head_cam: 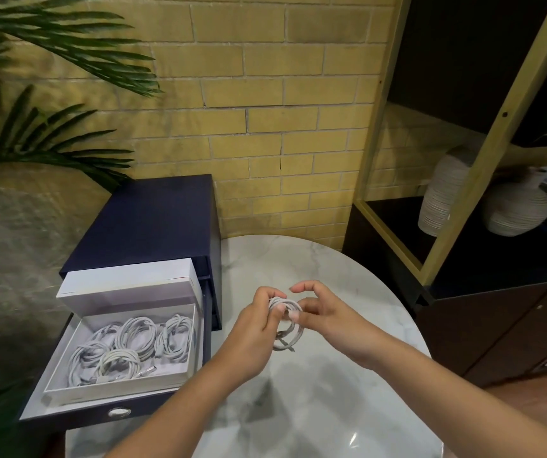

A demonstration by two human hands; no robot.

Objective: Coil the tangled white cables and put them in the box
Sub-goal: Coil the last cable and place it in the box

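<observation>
A white cable (288,325) hangs as a small coil between both hands, above the round marble table (331,408). My left hand (252,328) grips the coil's top left with curled fingers. My right hand (323,315) pinches the coil's right side with its thumb and lower fingers, its index finger curved above the loops. The cable's loose end dangles below the coil. A white box (67,390) lies open in the pulled-out drawer at the left, its lid standing up behind. Several coiled white cables (133,348) lie inside it.
The dark blue drawer cabinet (153,219) stands left of the table, its drawer (84,416) pulled out toward me. Palm fronds (44,133) hang over the far left. A dark shelf unit (483,252) with two ribbed vases (516,209) stands at the right against a yellow brick wall.
</observation>
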